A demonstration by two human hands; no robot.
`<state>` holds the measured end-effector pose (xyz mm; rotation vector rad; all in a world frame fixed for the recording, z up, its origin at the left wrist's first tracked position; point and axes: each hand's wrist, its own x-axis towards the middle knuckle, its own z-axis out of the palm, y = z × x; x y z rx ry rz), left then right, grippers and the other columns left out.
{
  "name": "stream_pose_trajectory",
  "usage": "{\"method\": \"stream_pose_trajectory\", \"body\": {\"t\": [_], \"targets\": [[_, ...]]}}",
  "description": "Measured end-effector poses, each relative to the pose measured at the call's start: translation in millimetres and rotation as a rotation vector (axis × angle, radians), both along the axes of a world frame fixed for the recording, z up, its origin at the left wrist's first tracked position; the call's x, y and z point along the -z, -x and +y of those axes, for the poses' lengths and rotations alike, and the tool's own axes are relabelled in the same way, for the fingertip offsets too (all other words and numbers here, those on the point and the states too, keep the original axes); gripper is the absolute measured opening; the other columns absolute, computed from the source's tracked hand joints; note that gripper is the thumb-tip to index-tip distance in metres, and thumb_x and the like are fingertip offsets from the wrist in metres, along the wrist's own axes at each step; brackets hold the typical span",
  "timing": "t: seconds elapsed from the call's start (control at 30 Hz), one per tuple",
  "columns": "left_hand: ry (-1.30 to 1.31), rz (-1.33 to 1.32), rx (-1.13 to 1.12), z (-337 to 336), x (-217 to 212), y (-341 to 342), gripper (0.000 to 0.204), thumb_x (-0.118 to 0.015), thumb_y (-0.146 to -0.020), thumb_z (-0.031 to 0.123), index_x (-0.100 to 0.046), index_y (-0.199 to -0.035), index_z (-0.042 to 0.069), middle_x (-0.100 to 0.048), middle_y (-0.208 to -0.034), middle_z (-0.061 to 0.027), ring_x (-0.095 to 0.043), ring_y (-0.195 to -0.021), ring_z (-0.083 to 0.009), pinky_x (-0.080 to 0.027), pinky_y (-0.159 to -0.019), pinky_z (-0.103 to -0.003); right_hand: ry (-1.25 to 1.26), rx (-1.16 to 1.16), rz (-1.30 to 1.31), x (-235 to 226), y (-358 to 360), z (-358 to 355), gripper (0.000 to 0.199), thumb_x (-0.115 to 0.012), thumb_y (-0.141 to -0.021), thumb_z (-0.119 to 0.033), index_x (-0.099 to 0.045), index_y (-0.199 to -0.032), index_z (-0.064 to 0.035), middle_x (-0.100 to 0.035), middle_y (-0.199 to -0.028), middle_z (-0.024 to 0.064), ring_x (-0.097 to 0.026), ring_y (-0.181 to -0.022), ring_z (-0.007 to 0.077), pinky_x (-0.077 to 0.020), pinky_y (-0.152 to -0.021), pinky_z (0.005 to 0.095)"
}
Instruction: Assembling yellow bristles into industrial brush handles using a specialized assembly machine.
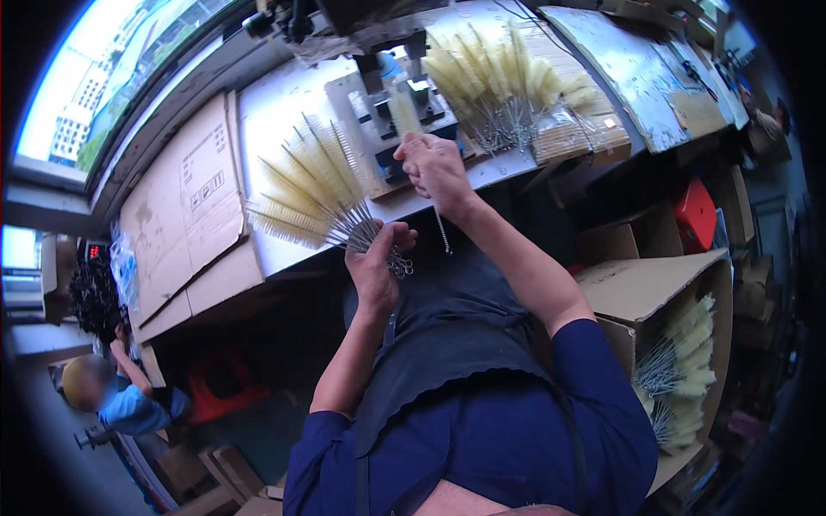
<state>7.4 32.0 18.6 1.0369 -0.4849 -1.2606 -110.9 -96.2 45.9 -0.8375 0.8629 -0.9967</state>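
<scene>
The left hand (376, 262) closes its grip on a fanned bundle of pale yellow bristle brushes with twisted wire handles (311, 191), just left of the small grey metal press (397, 112) on the white counter (275, 103). The right hand (433, 168) holds one brush (403, 110) at the press.

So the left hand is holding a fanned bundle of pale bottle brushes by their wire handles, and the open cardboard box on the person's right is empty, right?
Not quite. The head view shows the cardboard box holds more pale brushes with wire handles. The rest stands: the left hand grips the fanned bundle by its handles.
</scene>
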Motion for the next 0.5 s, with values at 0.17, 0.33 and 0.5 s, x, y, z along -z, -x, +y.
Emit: {"method": "stream_pose_trajectory", "body": {"t": [0.17,0.33,0.5], "targets": [[0.021,0.015,-0.203,-13,20,-36,0.013,-0.058,-0.094,0.005,-0.052,-0.105,0.001,-0.066,-0.086,-0.0144,-0.069,-0.072,-0.0241,-0.058,-0.064,-0.033,-0.063,-0.116,0.01,0,1,-13,0.039,-0.049,-0.102,-0.037,-0.057,-0.09,-0.0006,-0.045,-0.06,-0.0035,-0.035,-0.04,0.0016,-0.0282,-0.034,0.018],[0.003,0.012,-0.27,-28,29,-51,0.013,-0.058,-0.094,0.004,-0.051,-0.103,0.001,-0.066,-0.086,-0.0148,-0.067,-0.068,-0.023,-0.057,-0.061,-0.033,-0.1,-0.193,0.059,0,-11,-26,0.037,-0.048,-0.103,-0.033,-0.058,-0.09,0.0002,-0.046,-0.06,-0.0027,-0.036,-0.04,0.0023,-0.0306,-0.033,0.0185],[0.012,-0.015,-0.269,-48,38,-56,0.013,-0.058,-0.093,0.004,-0.05,-0.103,0.001,-0.066,-0.084,-0.0147,-0.067,-0.066,-0.0227,-0.057,-0.06,-0.032,-0.155,-0.156,0.001,-6,-14,-46,0.037,-0.048,-0.103,-0.033,-0.058,-0.091,0.0007,-0.045,-0.06,-0.0025,-0.036,-0.04,0.0027,-0.0311,-0.033,0.0189]]}}
